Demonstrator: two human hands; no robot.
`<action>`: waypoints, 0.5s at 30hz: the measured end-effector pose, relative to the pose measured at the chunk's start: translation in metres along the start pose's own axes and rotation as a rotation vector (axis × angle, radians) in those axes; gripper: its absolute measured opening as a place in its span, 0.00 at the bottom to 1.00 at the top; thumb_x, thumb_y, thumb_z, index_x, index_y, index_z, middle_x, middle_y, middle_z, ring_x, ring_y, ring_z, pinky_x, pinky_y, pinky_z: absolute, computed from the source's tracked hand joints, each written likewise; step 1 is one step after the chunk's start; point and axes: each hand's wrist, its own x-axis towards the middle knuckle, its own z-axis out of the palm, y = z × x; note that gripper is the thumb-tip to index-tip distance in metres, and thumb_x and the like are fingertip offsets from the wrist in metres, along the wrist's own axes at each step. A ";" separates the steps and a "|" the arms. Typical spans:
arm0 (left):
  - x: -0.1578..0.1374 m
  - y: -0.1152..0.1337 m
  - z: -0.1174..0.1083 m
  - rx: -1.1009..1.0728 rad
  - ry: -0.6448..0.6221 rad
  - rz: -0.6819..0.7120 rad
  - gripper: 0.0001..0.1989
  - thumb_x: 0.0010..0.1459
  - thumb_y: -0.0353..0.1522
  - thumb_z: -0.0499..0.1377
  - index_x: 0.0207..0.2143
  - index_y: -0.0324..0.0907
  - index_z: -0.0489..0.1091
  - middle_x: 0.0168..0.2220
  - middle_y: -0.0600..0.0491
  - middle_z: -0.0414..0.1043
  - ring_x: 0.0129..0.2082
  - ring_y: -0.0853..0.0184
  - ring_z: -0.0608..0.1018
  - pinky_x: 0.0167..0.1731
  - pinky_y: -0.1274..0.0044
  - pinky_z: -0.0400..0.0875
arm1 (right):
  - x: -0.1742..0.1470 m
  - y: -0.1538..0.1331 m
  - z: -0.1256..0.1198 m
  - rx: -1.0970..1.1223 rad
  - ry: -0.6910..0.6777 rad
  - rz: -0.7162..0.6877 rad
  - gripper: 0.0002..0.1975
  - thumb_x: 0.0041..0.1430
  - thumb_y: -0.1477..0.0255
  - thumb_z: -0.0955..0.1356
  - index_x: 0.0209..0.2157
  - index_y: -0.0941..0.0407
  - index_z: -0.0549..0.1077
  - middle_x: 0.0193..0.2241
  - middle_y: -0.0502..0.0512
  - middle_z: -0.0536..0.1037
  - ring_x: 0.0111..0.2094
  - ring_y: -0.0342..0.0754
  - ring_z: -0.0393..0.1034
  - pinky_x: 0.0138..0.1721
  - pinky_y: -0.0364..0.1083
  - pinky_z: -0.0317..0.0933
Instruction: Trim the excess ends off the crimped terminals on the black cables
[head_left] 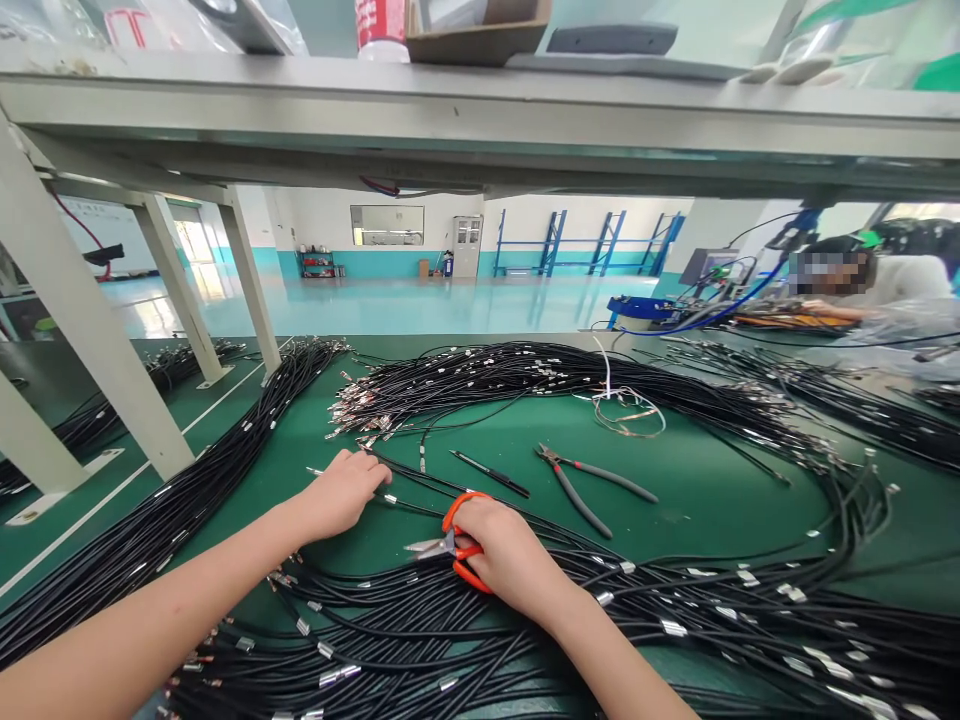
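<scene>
My right hand (pixel 504 548) is closed round the orange-handled scissors (pixel 466 570). Their short metal blades point left, over the black cables, and look slightly apart. To the left, the curled fingers of my left hand (pixel 343 492) pinch a thin black cable (pixel 420 508) that carries a small white label and runs right, behind the scissors. Beneath both hands spreads a loose pile of black cables (pixel 420 620) with silvery tags and metal terminals at their ends. Part of that pile is hidden by my forearms.
Diagonal cutters (pixel 574 480) with grey handles and a black pen (pixel 489 473) lie on the green tabletop (pixel 480 440). Behind them is a cable bundle (pixel 525 368); another bundle (pixel 247 430) runs along the left. A metal shelf (pixel 465 110) spans overhead. A person (pixel 900 280) sits at the far right.
</scene>
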 end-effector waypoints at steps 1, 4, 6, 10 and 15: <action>-0.005 0.000 -0.006 -0.016 -0.009 -0.017 0.11 0.52 0.23 0.48 0.35 0.41 0.67 0.34 0.50 0.69 0.34 0.65 0.70 0.34 0.75 0.59 | 0.000 0.000 0.000 0.004 0.049 0.001 0.10 0.41 0.86 0.61 0.19 0.57 0.65 0.20 0.50 0.68 0.24 0.43 0.59 0.26 0.40 0.54; -0.019 -0.001 -0.024 -0.067 -0.042 -0.069 0.09 0.55 0.32 0.49 0.28 0.42 0.68 0.29 0.53 0.69 0.28 0.68 0.70 0.28 0.78 0.60 | 0.001 0.000 0.000 0.066 0.132 0.000 0.09 0.42 0.85 0.61 0.21 0.57 0.64 0.23 0.50 0.67 0.25 0.43 0.59 0.27 0.40 0.54; -0.026 0.000 -0.034 -0.117 -0.064 -0.115 0.11 0.54 0.36 0.51 0.24 0.42 0.68 0.27 0.54 0.69 0.26 0.68 0.70 0.26 0.78 0.59 | 0.001 0.000 0.002 0.095 0.099 -0.023 0.09 0.43 0.85 0.61 0.20 0.56 0.63 0.22 0.50 0.68 0.25 0.43 0.58 0.27 0.40 0.54; -0.037 0.002 -0.047 -0.077 0.158 -0.193 0.10 0.52 0.39 0.54 0.29 0.44 0.71 0.33 0.52 0.71 0.34 0.63 0.71 0.34 0.74 0.60 | 0.000 -0.001 0.004 0.127 0.123 0.003 0.10 0.40 0.86 0.60 0.18 0.56 0.62 0.19 0.48 0.65 0.23 0.42 0.57 0.25 0.40 0.53; -0.044 0.011 -0.045 -0.424 0.689 -0.593 0.13 0.52 0.39 0.53 0.32 0.39 0.70 0.35 0.47 0.70 0.39 0.59 0.70 0.40 0.69 0.62 | 0.000 0.002 0.004 0.211 0.320 0.082 0.08 0.44 0.83 0.61 0.21 0.56 0.63 0.22 0.51 0.67 0.24 0.44 0.60 0.25 0.41 0.56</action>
